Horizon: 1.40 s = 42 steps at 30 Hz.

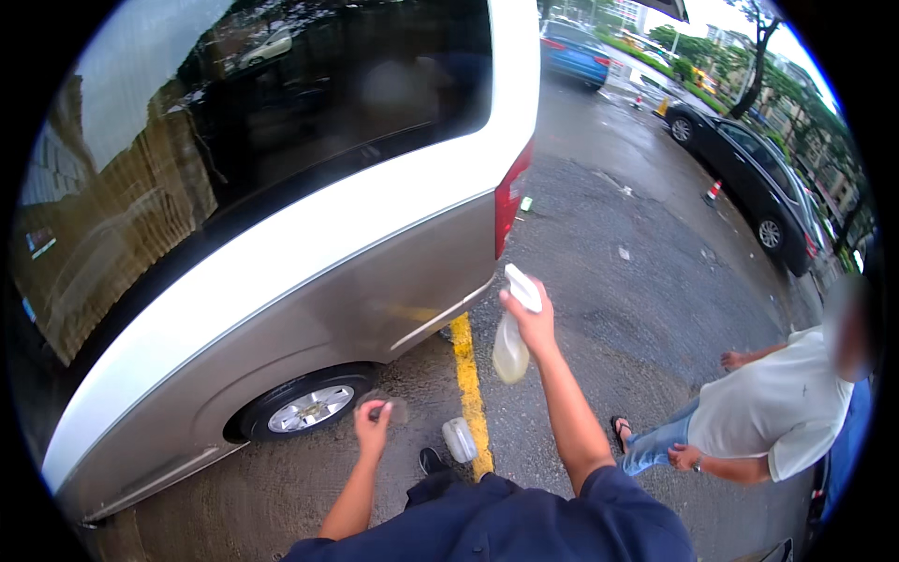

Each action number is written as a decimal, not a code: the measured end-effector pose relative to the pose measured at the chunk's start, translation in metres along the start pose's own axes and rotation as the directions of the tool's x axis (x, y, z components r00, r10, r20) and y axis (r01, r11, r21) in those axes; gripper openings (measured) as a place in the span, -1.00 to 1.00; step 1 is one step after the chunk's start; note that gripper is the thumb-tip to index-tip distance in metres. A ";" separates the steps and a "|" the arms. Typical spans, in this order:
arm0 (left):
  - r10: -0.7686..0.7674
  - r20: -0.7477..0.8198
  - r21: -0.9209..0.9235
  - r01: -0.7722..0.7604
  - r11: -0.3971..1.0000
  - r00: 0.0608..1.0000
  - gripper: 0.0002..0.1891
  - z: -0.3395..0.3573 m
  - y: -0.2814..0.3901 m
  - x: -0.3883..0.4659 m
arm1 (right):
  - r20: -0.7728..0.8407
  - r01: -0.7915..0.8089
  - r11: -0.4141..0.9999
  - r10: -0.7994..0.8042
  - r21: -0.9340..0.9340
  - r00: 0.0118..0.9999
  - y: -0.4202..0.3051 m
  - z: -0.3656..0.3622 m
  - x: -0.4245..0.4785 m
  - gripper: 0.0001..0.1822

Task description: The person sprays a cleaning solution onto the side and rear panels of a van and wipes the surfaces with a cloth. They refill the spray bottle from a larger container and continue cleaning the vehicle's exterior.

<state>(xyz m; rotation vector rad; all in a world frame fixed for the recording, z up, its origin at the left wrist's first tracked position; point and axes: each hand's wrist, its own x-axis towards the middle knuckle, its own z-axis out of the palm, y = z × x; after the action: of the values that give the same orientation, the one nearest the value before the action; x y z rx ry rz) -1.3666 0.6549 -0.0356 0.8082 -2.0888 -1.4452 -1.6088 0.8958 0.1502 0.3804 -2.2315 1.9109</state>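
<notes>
My right hand (pixel 535 317) grips a spray bottle (pixel 510 351) by its neck, just under the white trigger head (pixel 523 288). The bottle is translucent, with pale yellowish liquid inside, and its nozzle points up and left towards the van's rear corner. My left hand (pixel 372 425) is beside the rear wheel (pixel 312 409), pinching a small blurred piece (pixel 397 411), partly see-through and dark near the fingers; its exact kind is unclear. Before me stands a white-and-brown van (pixel 393 204) with a dark side window (pixel 337 91) and a red tail light (pixel 513 200).
On the ground by my shoe (pixel 433 461) a clear container (pixel 459 440) lies beside a yellow painted line (pixel 466 365). A person in a white shirt (pixel 765 400) stands close on the right. Farther off are a traffic cone (pixel 713 191), a black car (pixel 744 168) and a blue car (pixel 574 53).
</notes>
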 end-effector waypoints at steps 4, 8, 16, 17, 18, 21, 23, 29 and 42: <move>-0.047 -0.106 0.158 0.063 0.985 0.993 -0.75 -0.045 -0.073 -0.004 | 0.066 0.054 0.981 -0.067 0.187 0.996 -0.021 0.020 0.059 -0.65; -0.199 -0.193 0.253 0.244 0.936 0.961 -0.71 -0.077 -0.136 -0.023 | 0.002 0.089 0.984 -0.090 0.154 0.996 -0.002 0.038 0.113 -0.71; -0.687 -0.339 0.006 0.732 0.682 0.643 -0.75 -0.112 -0.207 -0.130 | 0.062 0.190 0.976 -0.184 -0.105 0.981 -0.014 0.046 0.165 -0.68; -0.753 -0.375 -0.002 0.812 0.584 0.541 -0.75 -0.111 -0.204 -0.140 | 0.071 0.207 0.974 -0.201 -0.091 0.977 -0.014 0.045 0.168 -0.68; -0.751 -0.418 -0.025 0.820 0.572 0.511 -0.76 -0.114 -0.218 -0.155 | 0.080 0.226 0.972 -0.221 -0.064 0.972 -0.017 0.046 0.170 -0.68; -0.743 -0.501 -0.089 0.827 0.555 0.444 -0.77 -0.112 -0.247 -0.188 | 0.102 0.260 0.965 -0.255 -0.042 0.962 -0.016 0.054 0.179 -0.69; -0.734 -0.496 -0.096 0.810 0.578 0.465 -0.78 -0.103 -0.225 -0.193 | 0.085 0.252 0.967 -0.249 -0.028 0.965 -0.017 0.055 0.185 -0.68; -0.760 -0.359 -0.174 0.761 0.625 0.542 -0.81 -0.074 -0.144 -0.155 | 0.042 0.210 0.977 -0.209 -0.035 0.977 -0.006 0.035 0.204 -0.66; -0.714 -0.363 -0.167 0.712 0.682 0.599 -0.82 -0.060 -0.135 -0.135 | -0.033 0.259 0.963 -0.257 0.077 0.966 0.006 0.035 0.198 -0.68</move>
<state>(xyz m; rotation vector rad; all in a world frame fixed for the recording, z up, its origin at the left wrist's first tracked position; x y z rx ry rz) -1.2028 0.6721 -0.1496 1.9287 -1.4716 -1.4509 -1.7981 0.8471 0.1982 0.6251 -1.9822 1.8592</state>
